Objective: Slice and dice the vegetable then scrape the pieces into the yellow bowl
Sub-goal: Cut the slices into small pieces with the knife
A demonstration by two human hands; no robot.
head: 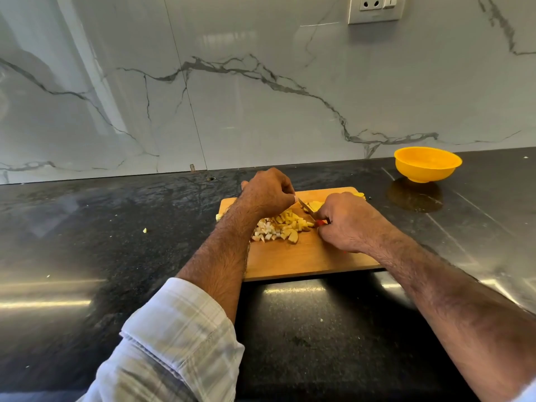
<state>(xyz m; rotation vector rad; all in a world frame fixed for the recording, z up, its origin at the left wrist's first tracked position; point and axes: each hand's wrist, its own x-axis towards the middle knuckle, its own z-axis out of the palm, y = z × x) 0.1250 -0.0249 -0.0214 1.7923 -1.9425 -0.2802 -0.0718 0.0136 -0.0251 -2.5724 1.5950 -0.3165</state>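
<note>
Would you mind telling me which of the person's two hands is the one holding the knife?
The right hand: its grip wraps the red-handled knife, blade angled over the cutting board. The left hand is curled at the blade's tip beside the diced pieces.

Head camera looks down, close over the hands (304, 210).

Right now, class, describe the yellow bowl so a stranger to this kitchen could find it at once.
Start at the white marble-patterned wall and drop to the dark polished stone counter. Right of the wooden cutting board, near the wall, stands the round yellow plastic bowl. It is the only bowl, standing alone.
</note>
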